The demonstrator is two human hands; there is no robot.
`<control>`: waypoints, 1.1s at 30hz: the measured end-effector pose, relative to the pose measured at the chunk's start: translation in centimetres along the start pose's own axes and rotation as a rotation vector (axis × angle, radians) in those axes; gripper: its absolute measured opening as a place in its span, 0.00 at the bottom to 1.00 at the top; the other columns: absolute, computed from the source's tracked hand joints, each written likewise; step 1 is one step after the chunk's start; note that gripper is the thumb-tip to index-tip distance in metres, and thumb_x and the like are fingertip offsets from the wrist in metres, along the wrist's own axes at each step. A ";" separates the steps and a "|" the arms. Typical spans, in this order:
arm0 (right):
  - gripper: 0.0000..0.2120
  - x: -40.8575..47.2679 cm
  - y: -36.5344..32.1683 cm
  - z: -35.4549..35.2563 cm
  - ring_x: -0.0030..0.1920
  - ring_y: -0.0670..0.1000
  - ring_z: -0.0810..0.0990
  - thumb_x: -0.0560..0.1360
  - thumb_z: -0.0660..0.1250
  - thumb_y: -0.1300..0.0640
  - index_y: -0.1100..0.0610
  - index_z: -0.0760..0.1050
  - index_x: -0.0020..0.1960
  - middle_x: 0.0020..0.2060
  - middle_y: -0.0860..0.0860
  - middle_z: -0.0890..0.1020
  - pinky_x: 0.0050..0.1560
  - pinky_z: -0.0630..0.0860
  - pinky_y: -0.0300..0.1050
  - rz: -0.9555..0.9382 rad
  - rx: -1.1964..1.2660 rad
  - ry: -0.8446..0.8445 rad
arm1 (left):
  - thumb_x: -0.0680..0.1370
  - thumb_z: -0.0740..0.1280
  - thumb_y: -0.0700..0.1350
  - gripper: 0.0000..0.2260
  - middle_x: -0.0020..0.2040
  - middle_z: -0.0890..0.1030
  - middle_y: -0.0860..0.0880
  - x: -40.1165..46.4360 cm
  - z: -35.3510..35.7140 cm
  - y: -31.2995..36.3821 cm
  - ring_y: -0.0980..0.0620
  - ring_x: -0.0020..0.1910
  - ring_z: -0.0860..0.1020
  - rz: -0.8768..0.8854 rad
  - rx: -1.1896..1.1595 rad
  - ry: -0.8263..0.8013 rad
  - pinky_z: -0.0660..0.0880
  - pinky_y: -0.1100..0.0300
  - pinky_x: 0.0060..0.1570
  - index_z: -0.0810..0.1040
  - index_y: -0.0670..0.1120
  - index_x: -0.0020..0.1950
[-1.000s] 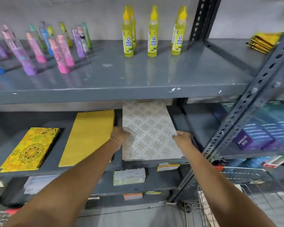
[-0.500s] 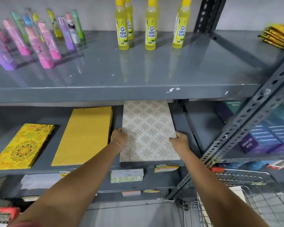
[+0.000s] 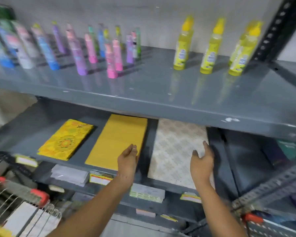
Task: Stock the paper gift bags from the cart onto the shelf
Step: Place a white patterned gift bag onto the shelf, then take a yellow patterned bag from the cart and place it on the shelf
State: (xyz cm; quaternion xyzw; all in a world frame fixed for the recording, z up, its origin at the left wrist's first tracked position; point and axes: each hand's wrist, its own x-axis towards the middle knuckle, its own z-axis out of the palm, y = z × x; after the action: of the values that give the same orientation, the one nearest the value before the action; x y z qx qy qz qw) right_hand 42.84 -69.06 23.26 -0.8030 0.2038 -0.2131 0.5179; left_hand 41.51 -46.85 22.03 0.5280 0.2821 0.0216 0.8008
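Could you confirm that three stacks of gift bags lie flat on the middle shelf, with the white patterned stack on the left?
Not quite. The head view shows three stacks lying flat on the middle shelf, but the white patterned stack is on the right. The floral yellow stack is on the left, and the plain yellow stack lies between them.

Two bare forearms rise from the bottom of the frame toward its centre, the left from the lower left on a long slant, the right from the lower right more steeply. The left hand sits just left of centre, flat and palm down, fingers together and stretched up-frame, grasping nothing. The right hand sits right of centre at about the same height, also unclenched, its fingers loosely spread and pointing up-frame with the thumb held out to the left. Both wrists are straight.
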 end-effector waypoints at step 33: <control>0.25 -65.7 5.4 65.2 0.52 0.57 0.81 0.62 0.60 0.40 0.48 0.74 0.55 0.52 0.52 0.82 0.50 0.79 0.52 -1.400 -1.217 -2.001 | 0.78 0.50 0.63 0.32 0.78 0.55 0.42 -0.4 -68.3 -13.9 0.41 0.76 0.57 -0.285 -1.676 1.152 0.59 0.45 0.74 0.49 0.49 0.78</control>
State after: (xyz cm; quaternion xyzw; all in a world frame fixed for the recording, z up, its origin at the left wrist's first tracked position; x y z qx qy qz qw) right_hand 24.08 13.46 -14.59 -0.6459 -0.6402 0.3617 -0.2052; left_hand 5.09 3.78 -9.03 -0.3300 0.5779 0.3664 0.6503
